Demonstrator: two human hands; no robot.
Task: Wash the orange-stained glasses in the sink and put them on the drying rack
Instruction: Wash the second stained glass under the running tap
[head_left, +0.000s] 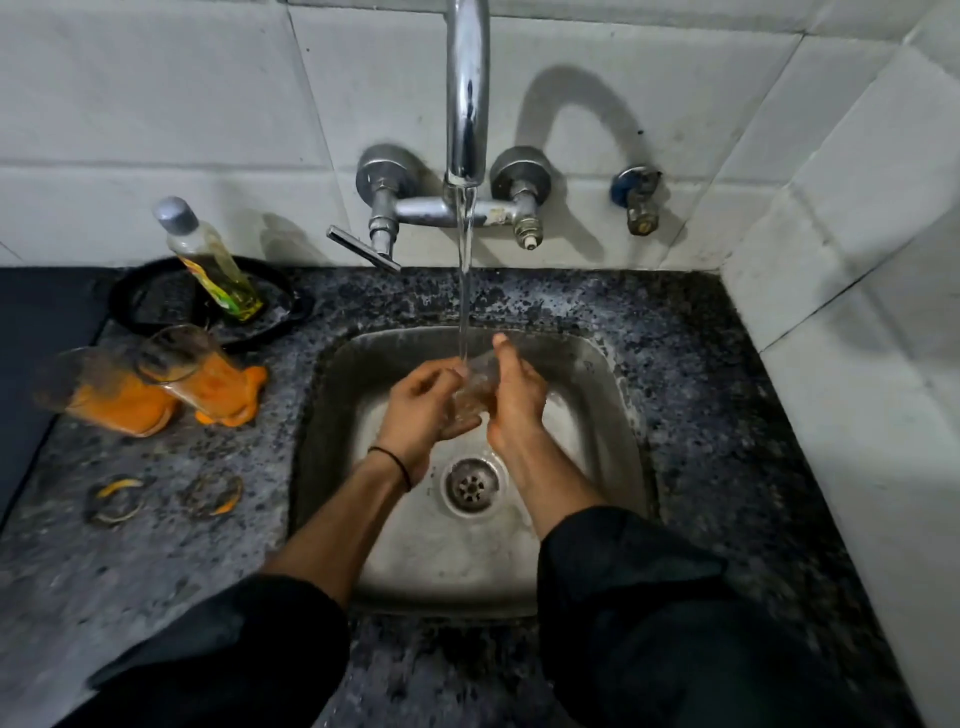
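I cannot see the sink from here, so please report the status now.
Left hand and right hand grip glass under running tap, above sink. Two orange-stained glasses wait on counter, left side. Nothing in the way.

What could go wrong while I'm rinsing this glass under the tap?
1. The glass is wet under the running water. It could slip from the grip of the left hand and right hand and crack against the steel sink.
2. The two stained glasses stand close together in an orange puddle. A wet-handed reach might knock one over or make it slide.
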